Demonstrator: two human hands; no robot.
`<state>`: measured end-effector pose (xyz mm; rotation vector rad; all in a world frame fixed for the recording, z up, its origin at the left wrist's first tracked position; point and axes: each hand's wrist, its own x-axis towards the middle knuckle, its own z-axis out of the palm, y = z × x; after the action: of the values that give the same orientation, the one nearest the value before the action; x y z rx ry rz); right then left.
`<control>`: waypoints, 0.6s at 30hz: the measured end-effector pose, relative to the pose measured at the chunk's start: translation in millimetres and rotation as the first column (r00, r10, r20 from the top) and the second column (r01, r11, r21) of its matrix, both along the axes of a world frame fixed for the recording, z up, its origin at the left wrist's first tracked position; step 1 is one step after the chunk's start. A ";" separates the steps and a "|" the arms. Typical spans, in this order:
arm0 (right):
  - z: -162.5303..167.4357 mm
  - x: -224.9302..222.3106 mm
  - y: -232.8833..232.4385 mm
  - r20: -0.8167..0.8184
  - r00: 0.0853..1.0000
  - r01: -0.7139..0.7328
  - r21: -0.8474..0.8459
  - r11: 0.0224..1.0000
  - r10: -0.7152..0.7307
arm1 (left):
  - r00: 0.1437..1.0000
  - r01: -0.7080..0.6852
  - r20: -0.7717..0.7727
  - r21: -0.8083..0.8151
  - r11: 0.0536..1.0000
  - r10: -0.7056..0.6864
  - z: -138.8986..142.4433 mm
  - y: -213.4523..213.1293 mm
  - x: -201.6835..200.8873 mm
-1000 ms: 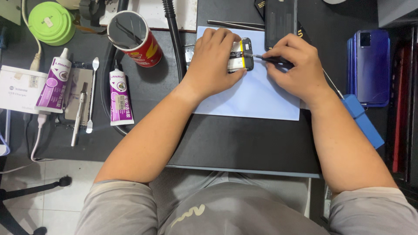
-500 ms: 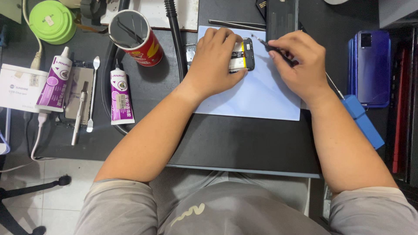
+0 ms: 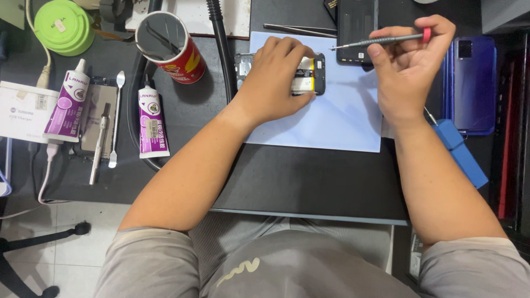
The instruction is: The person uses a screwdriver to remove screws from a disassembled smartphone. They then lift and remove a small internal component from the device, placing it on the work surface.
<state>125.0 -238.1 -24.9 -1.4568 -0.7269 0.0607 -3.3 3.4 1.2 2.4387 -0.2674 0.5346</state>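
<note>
Screwdriver tip first: your right hand has lifted the slim grey metal screwdriver with the red cap away from the opened black phone with the yellow-edged battery, where half a second ago its point was down at the phone's right end. Now it lies level, pinched between your right fingers, the point aimed left and hanging clear above the phone's top right corner. Judging by that, the driving stroke looks broken off for the moment.

Your left hand has not shifted: fingers spread flat over the phone, pinning it to the pale blue paper sheet on the dark worktop. Just beyond your right fingers lies a flat black phone panel; well off your left, a red cylindrical can.
</note>
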 end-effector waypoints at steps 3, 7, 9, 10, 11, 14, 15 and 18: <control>-4.8 -1.5 0.5 0.083 0.994 -0.064 -0.016 0.998 0.065 | 1.000 0.026 0.016 -0.010 1.000 -0.026 2.9 -2.2 0.2; -7.8 -5.8 1.4 0.097 0.990 -0.094 -0.057 0.994 0.099 | 0.997 0.045 0.067 -0.149 0.988 -0.035 7.6 -3.6 2.2; -7.2 -7.0 2.5 0.057 0.994 -0.092 -0.045 0.995 0.094 | 0.992 0.066 0.119 -0.184 0.981 -0.044 10.0 -2.9 3.8; -6.6 -7.4 3.0 0.040 0.995 -0.088 -0.041 0.995 0.090 | 0.991 0.078 0.122 -0.196 0.978 -0.054 11.1 -3.1 4.1; -5.9 -7.9 2.4 0.029 0.996 -0.080 -0.040 0.996 0.081 | 0.990 0.089 0.126 -0.208 0.974 -0.064 12.2 -3.6 4.6; -4.9 -8.1 3.8 0.058 0.995 -0.072 -0.051 0.996 0.075 | 0.989 0.106 0.130 -0.236 0.966 -0.077 15.2 -4.1 5.0; -5.2 -8.2 3.6 0.063 0.995 -0.071 -0.055 0.996 0.074 | 0.988 0.109 0.130 -0.246 0.963 -0.079 15.9 -5.4 5.3; -7.0 -8.9 3.4 0.057 0.996 -0.070 -0.060 0.996 0.073 | 0.984 0.118 0.160 -0.260 0.958 -0.078 17.1 -6.3 6.0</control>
<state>116.1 -234.7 -31.9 -1.4929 -0.8313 0.0946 2.7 -3.0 18.4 2.1148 -0.3519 0.6636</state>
